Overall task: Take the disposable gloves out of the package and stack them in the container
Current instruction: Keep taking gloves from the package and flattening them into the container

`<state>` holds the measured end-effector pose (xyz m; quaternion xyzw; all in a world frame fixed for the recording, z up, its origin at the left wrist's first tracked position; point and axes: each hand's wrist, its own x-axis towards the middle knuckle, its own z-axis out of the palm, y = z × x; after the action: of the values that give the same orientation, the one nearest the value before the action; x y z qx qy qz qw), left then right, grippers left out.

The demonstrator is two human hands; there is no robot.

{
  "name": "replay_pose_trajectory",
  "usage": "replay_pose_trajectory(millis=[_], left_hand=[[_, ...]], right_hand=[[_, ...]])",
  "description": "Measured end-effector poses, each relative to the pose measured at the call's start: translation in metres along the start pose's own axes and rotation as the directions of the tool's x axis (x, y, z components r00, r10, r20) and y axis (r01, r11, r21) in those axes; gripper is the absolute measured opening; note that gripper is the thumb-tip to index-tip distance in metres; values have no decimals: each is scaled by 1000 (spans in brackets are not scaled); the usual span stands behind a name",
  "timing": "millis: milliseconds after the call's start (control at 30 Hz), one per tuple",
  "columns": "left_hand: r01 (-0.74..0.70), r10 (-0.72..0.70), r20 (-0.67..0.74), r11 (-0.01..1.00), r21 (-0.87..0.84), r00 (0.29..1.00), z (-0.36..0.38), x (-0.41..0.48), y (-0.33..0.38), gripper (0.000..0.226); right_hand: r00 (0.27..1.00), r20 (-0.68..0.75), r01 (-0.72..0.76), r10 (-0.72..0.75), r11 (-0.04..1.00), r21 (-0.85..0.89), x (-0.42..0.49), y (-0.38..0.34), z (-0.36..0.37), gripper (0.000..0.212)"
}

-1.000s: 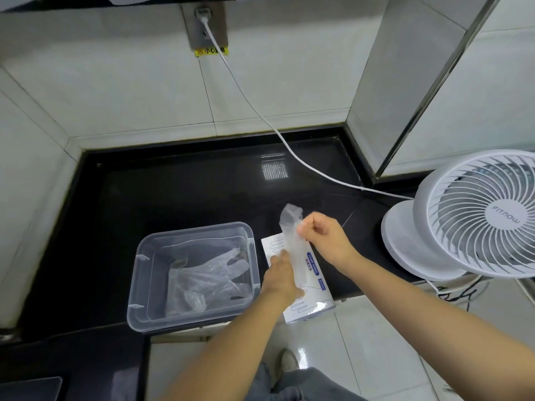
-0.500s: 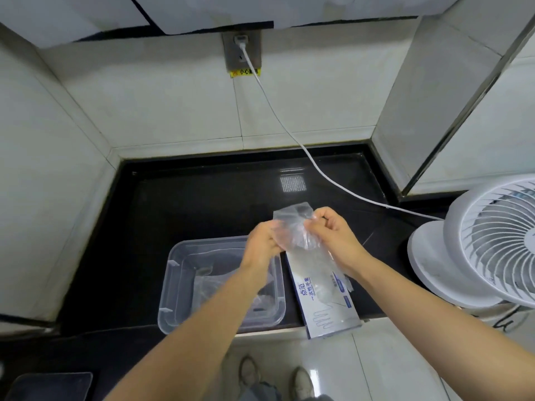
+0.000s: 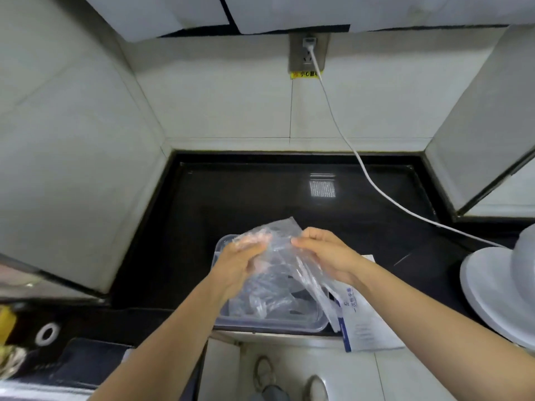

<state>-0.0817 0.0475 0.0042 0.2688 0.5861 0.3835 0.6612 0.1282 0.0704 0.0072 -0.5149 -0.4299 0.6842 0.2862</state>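
Glove (image 3: 282, 257): clear crumpled plastic film, held up between both hands directly above the container.
Left hand (image 3: 240, 266): fingers curled round the glove's left edge, fingertips showing through the film.
Right hand (image 3: 328, 254): pinching the glove's right side (thumb and fingers closed on the film).
Container (image 3: 272, 326): clear tub at the desk's near edge.
Package (image 3: 366, 322): white and blue, lying flat just right of the container and overhanging the desk edge.
Desk (image 3: 231, 198): black, glossy.
Fan (image 3: 498, 290): white, far right.
Cable (image 3: 362, 166): white, running up to the wall socket (image 3: 308, 53).
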Motion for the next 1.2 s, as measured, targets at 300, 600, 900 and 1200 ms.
replay_pose_trajectory(millis=[300,600,900,1200], left_hand=[[88,-49,168,968,-234,985,-27,-2,3,65],[45,-64,28,895,444,998,-14,-5,13,46],[-261,402,-94,736,625,911,-12,15,0,15],[-108,438,-46,319,941,898,-20,18,-34,19]], right_hand=[[983,-124,122,-137,985,-119,15,11,23,20],[999,10,36,-35,958,-284,23,0,14,17],[866,350,-338,358,934,-117,19,-6,16,36],[986,-97,-164,133,762,-627,16,-25,1,43]])
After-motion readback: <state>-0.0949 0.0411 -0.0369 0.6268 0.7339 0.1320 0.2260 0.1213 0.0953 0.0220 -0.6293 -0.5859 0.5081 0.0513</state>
